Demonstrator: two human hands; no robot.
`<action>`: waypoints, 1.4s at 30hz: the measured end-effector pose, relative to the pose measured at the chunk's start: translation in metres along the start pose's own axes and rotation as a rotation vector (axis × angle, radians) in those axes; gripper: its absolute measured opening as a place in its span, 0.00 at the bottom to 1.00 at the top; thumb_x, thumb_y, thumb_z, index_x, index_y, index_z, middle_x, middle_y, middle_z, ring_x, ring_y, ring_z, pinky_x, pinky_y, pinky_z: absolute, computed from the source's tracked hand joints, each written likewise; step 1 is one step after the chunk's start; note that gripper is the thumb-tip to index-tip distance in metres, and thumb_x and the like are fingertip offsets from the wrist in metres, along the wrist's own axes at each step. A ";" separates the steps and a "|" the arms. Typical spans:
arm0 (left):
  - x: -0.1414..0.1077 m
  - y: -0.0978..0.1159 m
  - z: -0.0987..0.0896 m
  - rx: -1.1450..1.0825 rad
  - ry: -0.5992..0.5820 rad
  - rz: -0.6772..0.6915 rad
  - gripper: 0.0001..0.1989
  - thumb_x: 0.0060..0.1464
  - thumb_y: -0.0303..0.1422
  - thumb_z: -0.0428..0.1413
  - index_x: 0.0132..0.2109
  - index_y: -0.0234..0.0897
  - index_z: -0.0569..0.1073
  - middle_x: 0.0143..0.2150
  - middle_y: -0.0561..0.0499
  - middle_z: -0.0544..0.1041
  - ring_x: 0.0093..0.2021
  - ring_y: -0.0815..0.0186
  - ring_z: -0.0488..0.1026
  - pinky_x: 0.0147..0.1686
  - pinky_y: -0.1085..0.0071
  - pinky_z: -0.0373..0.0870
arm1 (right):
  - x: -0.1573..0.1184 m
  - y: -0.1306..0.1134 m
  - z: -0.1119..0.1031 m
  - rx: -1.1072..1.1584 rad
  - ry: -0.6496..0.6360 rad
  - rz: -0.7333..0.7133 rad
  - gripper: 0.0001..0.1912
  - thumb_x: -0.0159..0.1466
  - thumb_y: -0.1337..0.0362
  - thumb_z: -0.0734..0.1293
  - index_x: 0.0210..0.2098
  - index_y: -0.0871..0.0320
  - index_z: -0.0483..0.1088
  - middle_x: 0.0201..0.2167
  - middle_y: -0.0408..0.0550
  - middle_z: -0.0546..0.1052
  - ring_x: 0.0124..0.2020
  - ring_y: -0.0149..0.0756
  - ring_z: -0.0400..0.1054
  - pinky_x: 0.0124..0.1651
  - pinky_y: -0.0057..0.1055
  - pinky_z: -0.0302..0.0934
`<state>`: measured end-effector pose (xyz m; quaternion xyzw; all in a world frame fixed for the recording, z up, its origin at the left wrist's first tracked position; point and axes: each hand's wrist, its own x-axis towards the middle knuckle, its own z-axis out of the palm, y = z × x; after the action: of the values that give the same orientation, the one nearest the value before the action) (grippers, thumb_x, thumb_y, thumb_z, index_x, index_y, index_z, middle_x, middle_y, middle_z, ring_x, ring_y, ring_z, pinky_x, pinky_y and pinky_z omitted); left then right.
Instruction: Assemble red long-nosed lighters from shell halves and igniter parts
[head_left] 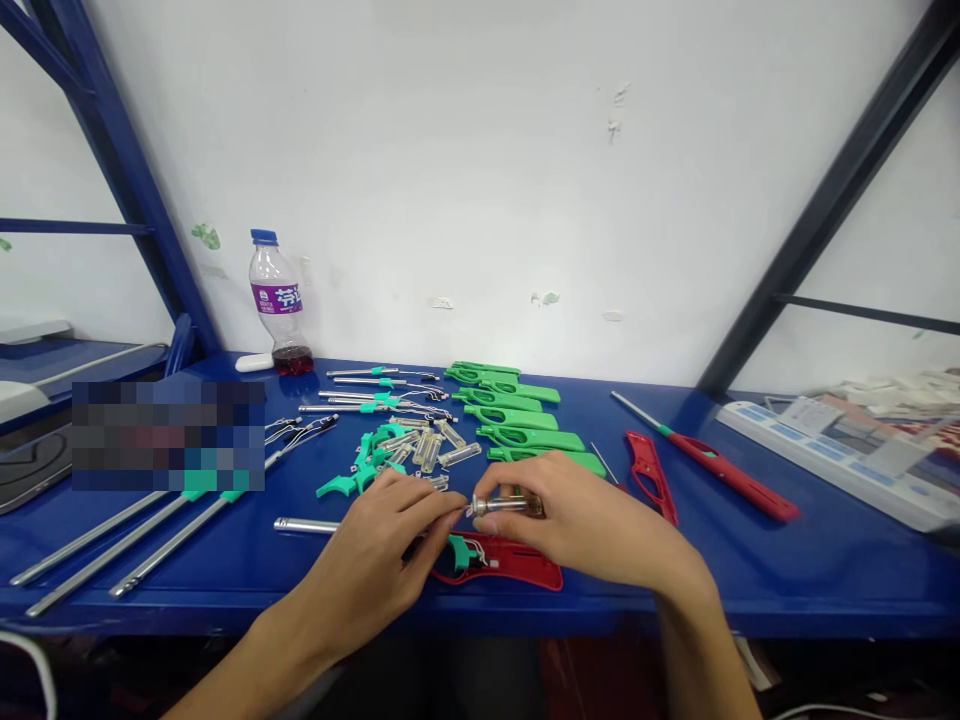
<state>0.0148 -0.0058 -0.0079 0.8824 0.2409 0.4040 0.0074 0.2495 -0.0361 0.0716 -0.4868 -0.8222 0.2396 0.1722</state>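
Note:
My right hand (pixel 559 510) grips a small clear cartridge (pixel 504 505) lying sideways between thumb and fingers. My left hand (pixel 397 540) pinches at the cartridge's left end, where what its fingertips hold is too small to make out. Beneath both hands lies an open red lighter shell (pixel 525 565), with a teal trigger (pixel 461 553) and thin wires in it. A metal tube (pixel 304 525) extends left from behind my left hand. Just beyond it are loose teal triggers (pixel 365 470) and a pile of clear cartridges (pixel 427 450).
Green shells (pixel 517 415) lie in a column behind my hands. Metal rods (pixel 161 545) are at left, a bottle (pixel 277 305) by the wall. On the right are a red shell half (pixel 651 475), a red lighter (pixel 724 470) and a power strip (pixel 832 465).

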 end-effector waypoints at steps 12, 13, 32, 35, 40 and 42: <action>0.001 0.005 -0.003 -0.005 0.008 0.050 0.10 0.73 0.23 0.52 0.50 0.39 0.76 0.39 0.51 0.82 0.35 0.63 0.76 0.39 0.65 0.68 | -0.001 -0.005 0.002 -0.010 -0.021 0.035 0.07 0.72 0.58 0.72 0.38 0.52 0.77 0.26 0.36 0.75 0.28 0.29 0.65 0.31 0.29 0.51; 0.001 0.005 -0.003 -0.005 0.012 0.054 0.09 0.73 0.23 0.52 0.50 0.39 0.76 0.39 0.51 0.82 0.36 0.63 0.76 0.39 0.65 0.68 | -0.001 -0.005 0.002 -0.009 -0.023 0.036 0.07 0.72 0.58 0.72 0.37 0.52 0.77 0.26 0.36 0.75 0.28 0.29 0.65 0.31 0.29 0.51; -0.001 -0.003 0.002 0.038 0.005 0.106 0.11 0.76 0.24 0.48 0.51 0.39 0.76 0.41 0.49 0.83 0.38 0.63 0.78 0.39 0.66 0.72 | 0.004 -0.004 0.005 -0.004 -0.029 0.012 0.06 0.71 0.61 0.73 0.36 0.52 0.76 0.23 0.34 0.73 0.27 0.29 0.64 0.31 0.28 0.51; -0.001 -0.005 0.003 0.051 -0.008 0.106 0.12 0.76 0.24 0.48 0.51 0.39 0.75 0.41 0.50 0.83 0.38 0.62 0.78 0.38 0.67 0.71 | 0.004 -0.004 0.006 -0.019 -0.024 0.015 0.07 0.71 0.60 0.73 0.35 0.52 0.76 0.23 0.35 0.73 0.26 0.29 0.64 0.31 0.29 0.50; -0.003 -0.007 0.003 0.053 -0.028 0.102 0.12 0.75 0.22 0.47 0.52 0.39 0.74 0.42 0.50 0.83 0.38 0.62 0.77 0.40 0.66 0.71 | 0.005 -0.004 0.008 -0.036 -0.015 0.001 0.08 0.70 0.60 0.73 0.34 0.52 0.75 0.22 0.34 0.73 0.25 0.29 0.63 0.30 0.29 0.49; -0.003 -0.008 0.002 0.052 -0.045 0.101 0.12 0.75 0.22 0.47 0.51 0.39 0.74 0.42 0.50 0.83 0.38 0.61 0.76 0.40 0.66 0.71 | 0.005 -0.004 0.010 -0.033 -0.014 -0.005 0.08 0.70 0.61 0.73 0.34 0.52 0.74 0.22 0.34 0.73 0.25 0.29 0.63 0.29 0.29 0.49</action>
<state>0.0113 -0.0001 -0.0136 0.9023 0.2064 0.3773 -0.0306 0.2392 -0.0353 0.0660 -0.4859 -0.8284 0.2289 0.1588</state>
